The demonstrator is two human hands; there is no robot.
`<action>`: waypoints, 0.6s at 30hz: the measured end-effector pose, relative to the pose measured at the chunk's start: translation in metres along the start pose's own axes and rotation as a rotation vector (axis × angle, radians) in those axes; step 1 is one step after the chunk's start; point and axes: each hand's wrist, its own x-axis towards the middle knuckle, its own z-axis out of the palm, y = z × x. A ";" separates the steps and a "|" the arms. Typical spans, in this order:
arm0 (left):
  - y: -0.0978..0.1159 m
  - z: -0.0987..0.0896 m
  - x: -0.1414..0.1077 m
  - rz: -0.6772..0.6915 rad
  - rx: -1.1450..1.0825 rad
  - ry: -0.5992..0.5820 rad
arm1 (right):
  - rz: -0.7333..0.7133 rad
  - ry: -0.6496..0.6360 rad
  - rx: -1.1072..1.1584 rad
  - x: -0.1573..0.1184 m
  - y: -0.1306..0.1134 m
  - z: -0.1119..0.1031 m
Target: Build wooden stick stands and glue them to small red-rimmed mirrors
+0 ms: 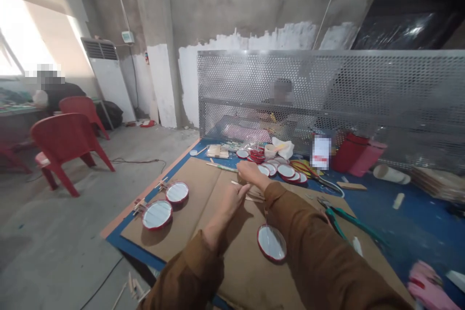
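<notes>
Both my hands are close together over a cardboard sheet on the blue table. My left hand is closed, and a thin wooden stick shows at its fingers. Just beyond it, my right hand is curled shut, with its grip hidden. A slim pale stick reaches up to the right hand; whether it is held I cannot tell. Several loose wooden sticks lie under the right wrist. Nearer me rests a red-rimmed white disc, like a small drum. Two similar discs with sticks beside them sit at the left.
Green-handled pliers lie right of my right forearm. More white discs, a stick bundle and a red container stand toward the perforated metal screen. A person sits behind it. Red chairs stand left.
</notes>
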 end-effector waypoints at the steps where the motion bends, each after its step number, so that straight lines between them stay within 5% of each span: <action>1: 0.001 0.003 0.000 0.031 -0.035 0.015 | 0.030 0.015 0.057 -0.002 0.002 -0.003; 7: 0.001 0.010 0.001 -0.025 -0.326 0.074 | 0.251 0.121 0.519 -0.025 0.014 -0.032; 11: -0.005 0.008 0.005 -0.165 -0.494 -0.045 | 0.281 0.130 0.834 -0.054 0.004 -0.047; 18: -0.001 0.007 0.004 0.031 -0.645 -0.191 | 0.293 0.182 1.069 -0.087 -0.013 -0.057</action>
